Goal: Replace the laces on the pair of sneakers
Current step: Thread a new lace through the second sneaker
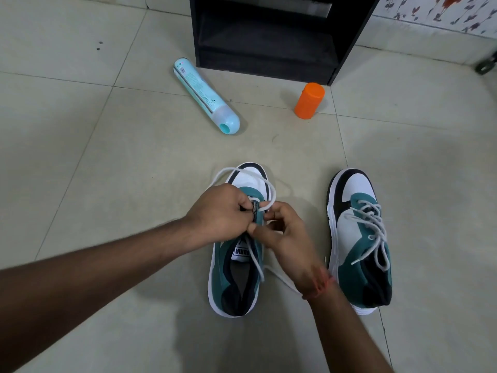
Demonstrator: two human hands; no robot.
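Note:
Two teal, white and black sneakers stand on the tiled floor, toes pointing away from me. The left sneaker (236,265) sits under both hands. My left hand (220,211) grips its eyelet flap and tongue near the middle. My right hand (285,235) pinches the white lace (258,262) beside the eyelets. That lace loops loosely over the toe and trails toward the heel. The right sneaker (360,238) stands apart to the right, with a grey-white lace (373,232) threaded loosely through it.
A pale blue spray can (205,96) lies on its side on the floor ahead. An orange capped container (309,100) stands to its right. A black shelf unit (271,36) rises behind them. A floral wall runs at the far right.

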